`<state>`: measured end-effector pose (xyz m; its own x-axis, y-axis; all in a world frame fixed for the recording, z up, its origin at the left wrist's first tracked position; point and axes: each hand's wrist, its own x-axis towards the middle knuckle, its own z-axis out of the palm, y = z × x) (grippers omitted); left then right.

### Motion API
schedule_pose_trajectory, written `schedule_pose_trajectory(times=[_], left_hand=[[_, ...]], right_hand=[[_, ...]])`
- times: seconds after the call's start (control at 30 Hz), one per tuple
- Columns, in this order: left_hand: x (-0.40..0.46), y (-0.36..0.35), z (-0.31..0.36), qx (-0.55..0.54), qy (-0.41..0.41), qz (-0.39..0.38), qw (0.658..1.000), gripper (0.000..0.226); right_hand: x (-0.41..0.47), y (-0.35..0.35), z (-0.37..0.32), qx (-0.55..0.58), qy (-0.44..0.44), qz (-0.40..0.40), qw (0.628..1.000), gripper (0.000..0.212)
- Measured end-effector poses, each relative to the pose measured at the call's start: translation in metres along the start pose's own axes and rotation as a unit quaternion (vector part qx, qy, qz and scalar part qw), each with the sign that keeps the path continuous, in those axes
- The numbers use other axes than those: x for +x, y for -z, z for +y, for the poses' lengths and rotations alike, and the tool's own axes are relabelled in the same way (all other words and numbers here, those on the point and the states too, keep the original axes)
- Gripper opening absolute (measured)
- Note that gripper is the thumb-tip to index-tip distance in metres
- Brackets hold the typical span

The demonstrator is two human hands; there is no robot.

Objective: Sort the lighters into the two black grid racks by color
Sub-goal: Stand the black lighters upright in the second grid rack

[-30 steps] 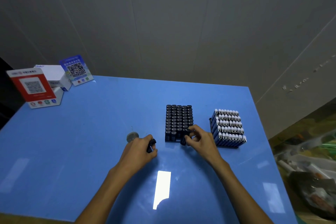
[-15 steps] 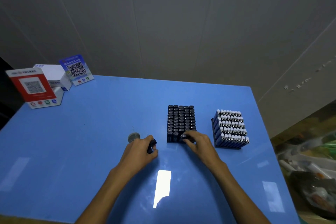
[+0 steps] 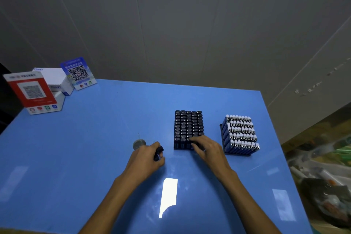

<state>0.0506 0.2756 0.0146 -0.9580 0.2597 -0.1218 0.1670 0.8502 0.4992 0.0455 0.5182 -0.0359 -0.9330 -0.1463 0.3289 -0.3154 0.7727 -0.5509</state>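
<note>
Grey panelled wall [image 3: 190,24], blue table [image 3: 76,157] — glossy, light glare [image 3: 169,194]

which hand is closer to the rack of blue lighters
Right. The right hand rests at the near end of the black lighter rack, just left of the blue lighter rack. The left hand is farther left, gripping a black lighter.

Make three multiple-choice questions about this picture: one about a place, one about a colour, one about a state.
1. Where does the rack of blue lighters with white caps stand?
A. right of the rack of black lighters
B. left of it
C. on the white box

2. What colour is the glossy table top?
A. red
B. blue
C. green

3. What does the left hand do?
A. lies flat
B. grips a black lighter
C. holds a QR sign

Answers: 1 A, it stands nearer the table's right edge; 2 B, the bare surface is blue; 3 B, fingers curl round the dark lighter.
</note>
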Motion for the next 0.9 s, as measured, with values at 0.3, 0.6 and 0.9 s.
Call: schedule_pose_trajectory(times=[0.3,0.6,0.9], left_hand=[[0.002,-0.001,0.002,-0.005,-0.006,-0.001,1.000,0.013],[0.007,-0.004,0.019,-0.004,-0.025,-0.030,0.999,0.016],[0.007,-0.009,0.031,-0.021,-0.039,-0.045,0.998,0.024]], right_hand=[[0.002,0.009,-0.011,-0.002,-0.021,-0.023,1.000,0.027],[0.012,0.016,-0.063,0.295,-0.139,-0.152,0.933,0.015],[0.010,0.019,-0.063,0.374,-0.165,-0.179,0.895,0.006]])
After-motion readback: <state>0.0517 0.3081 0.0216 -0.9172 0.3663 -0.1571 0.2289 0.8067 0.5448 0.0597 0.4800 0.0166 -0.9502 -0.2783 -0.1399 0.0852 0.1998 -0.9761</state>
